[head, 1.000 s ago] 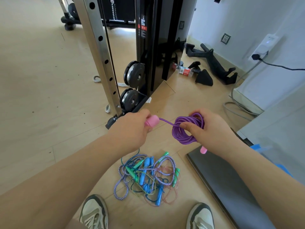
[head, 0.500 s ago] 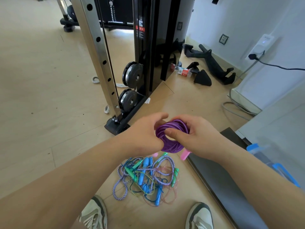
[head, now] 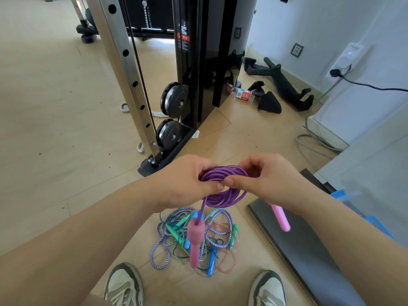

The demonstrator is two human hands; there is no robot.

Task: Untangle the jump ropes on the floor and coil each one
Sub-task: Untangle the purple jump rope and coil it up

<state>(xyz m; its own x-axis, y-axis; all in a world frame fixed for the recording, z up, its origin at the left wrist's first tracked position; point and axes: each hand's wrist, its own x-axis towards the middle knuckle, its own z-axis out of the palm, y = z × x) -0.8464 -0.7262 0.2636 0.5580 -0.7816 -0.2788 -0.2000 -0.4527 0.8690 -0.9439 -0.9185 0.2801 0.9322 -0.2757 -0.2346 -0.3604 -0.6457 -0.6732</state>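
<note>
A purple jump rope (head: 223,195) is wound into a coil held in the air between both hands. My left hand (head: 185,184) grips the coil's left side and my right hand (head: 262,180) pinches its right side with thumb on top. One pink handle (head: 194,241) dangles below the coil on a short length of rope, the other pink handle (head: 280,217) hangs under my right wrist. On the floor beneath lies a tangled pile of jump ropes (head: 196,237): striped blue-white rope, thin clear pink cord, green and blue handles.
A cable machine (head: 176,85) with a steel upright and pulleys stands ahead. A dark mat (head: 304,250) lies on the floor to the right, with a blue-lidded box (head: 348,197) beside it. Black bar attachments (head: 284,82) and cables lie by the wall. My shoes (head: 124,286) flank the pile.
My left hand let go of the pink handle and moved onto the coil. That handle now hangs below on a short length of rope. The coil sits between both hands.
</note>
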